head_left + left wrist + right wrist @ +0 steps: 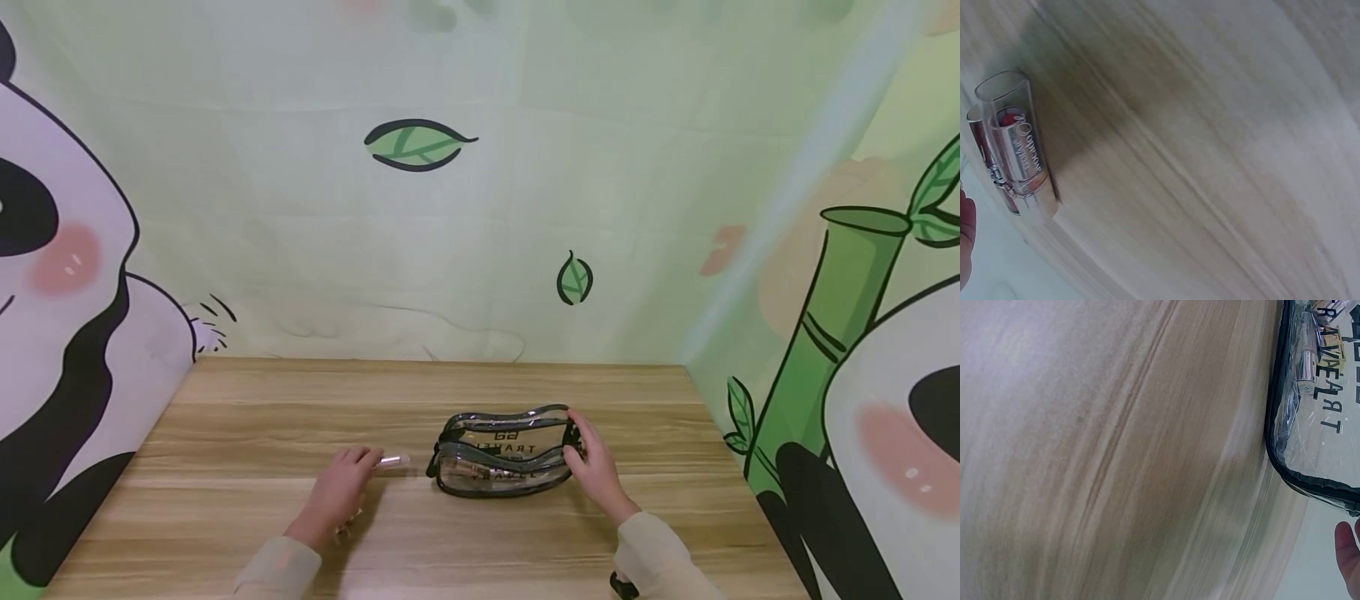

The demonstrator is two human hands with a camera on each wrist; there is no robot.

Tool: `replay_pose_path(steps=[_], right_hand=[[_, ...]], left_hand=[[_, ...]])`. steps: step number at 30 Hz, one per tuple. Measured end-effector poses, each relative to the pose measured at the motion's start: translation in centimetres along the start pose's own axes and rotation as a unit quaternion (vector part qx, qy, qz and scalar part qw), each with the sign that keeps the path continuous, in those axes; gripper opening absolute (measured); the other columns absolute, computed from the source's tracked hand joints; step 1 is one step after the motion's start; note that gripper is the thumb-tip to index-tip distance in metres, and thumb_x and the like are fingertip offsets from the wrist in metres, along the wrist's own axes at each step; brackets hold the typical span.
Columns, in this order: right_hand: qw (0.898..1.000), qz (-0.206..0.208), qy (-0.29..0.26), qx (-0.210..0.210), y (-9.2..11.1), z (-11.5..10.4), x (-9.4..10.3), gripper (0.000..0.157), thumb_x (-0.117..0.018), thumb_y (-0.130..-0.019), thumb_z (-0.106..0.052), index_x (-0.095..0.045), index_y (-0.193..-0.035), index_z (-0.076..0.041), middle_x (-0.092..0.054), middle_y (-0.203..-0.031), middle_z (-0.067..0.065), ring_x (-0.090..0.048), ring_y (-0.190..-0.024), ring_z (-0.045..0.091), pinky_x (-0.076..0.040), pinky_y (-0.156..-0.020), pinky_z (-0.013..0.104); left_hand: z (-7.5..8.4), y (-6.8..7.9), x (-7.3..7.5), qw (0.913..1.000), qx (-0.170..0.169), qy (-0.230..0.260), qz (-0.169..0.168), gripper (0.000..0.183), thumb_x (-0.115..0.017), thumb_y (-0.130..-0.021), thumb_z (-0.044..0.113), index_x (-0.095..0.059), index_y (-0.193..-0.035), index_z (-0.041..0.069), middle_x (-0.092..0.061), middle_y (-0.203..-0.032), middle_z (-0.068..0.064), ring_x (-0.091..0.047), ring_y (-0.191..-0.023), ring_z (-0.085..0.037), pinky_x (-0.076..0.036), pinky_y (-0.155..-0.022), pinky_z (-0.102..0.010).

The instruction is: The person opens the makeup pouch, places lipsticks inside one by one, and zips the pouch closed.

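Observation:
A clear zip pouch (502, 454) with black piping and dark "TRAVEL" lettering lies on the table, its top open. My right hand (596, 467) grips its right end, thumb on the near side and fingers at the far edge. Inside the pouch (1335, 444), small lipstick-like tubes (1307, 372) show through the plastic. My left hand (337, 492), left of the pouch, pinches a slim, shiny lipstick tube (393, 462) pointing at the pouch's left end. Beneath the left wrist, two lipsticks (1019, 150) lie side by side, one with a clear cap over a red tip.
The wood-grain table (300, 400) ends at a pale green backdrop (300, 233) printed with leaves, pandas and bamboo. A black band (624, 586) shows at the right sleeve.

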State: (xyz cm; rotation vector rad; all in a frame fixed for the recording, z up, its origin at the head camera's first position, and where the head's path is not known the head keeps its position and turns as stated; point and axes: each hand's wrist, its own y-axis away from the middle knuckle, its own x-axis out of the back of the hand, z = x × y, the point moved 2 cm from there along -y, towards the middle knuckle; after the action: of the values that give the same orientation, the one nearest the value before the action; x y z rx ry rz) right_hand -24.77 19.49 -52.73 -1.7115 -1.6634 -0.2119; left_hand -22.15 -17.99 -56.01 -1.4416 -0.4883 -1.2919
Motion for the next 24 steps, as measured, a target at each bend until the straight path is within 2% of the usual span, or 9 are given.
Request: replay_pose_path(steps=[6,13,20,24], right_hand=[[1.000,-0.001,-0.001,-0.001,0.0,0.1,0.0,0.052,-0.050,-0.079,-0.004,-0.041,-0.130,-0.004,-0.043,-0.130,0.020,-0.049,-0.093,0.029,-0.041,-0.063,0.023],[1.000,0.001,0.005,-0.001,0.0,0.0,0.1,0.052,-0.050,-0.079,-0.004,-0.041,-0.130,-0.005,-0.044,-0.130,0.020,-0.050,-0.095,0.029,-0.043,-0.066,0.025],[1.000,-0.001,0.000,-0.005,0.0,-0.1,0.1,0.052,-0.050,-0.080,-0.002,-0.041,-0.130,-0.005,-0.044,-0.130,0.020,-0.050,-0.096,0.030,-0.043,-0.066,0.025],[1.000,-0.001,0.001,-0.004,0.0,-0.1,0.1,0.052,-0.051,-0.079,-0.002,-0.041,-0.130,-0.004,-0.044,-0.130,0.020,-0.050,-0.097,0.030,-0.043,-0.066,0.025]], left_hand=[[0.1,-0.8,0.4,0.9996,-0.014,0.006,0.024,0.030,-0.065,-0.075,0.003,-0.060,-0.105,0.002,-0.060,-0.093,-0.012,-0.056,-0.088,-0.029,-0.049,-0.079,-0.040],[0.1,-1.6,1.1,0.9990,-0.023,0.002,0.037,0.032,-0.065,-0.075,0.002,-0.059,-0.106,0.003,-0.061,-0.094,-0.013,-0.056,-0.086,-0.029,-0.051,-0.072,-0.040],[0.3,-2.8,1.8,0.9997,-0.002,0.013,0.018,0.035,-0.064,-0.075,0.002,-0.057,-0.109,0.006,-0.059,-0.097,-0.013,-0.055,-0.090,-0.028,-0.050,-0.076,-0.039],[0.5,-3.5,2.2,0.9997,-0.001,0.014,0.019,0.035,-0.065,-0.076,0.002,-0.057,-0.109,0.007,-0.059,-0.098,-0.012,-0.055,-0.091,-0.028,-0.051,-0.075,-0.040]])
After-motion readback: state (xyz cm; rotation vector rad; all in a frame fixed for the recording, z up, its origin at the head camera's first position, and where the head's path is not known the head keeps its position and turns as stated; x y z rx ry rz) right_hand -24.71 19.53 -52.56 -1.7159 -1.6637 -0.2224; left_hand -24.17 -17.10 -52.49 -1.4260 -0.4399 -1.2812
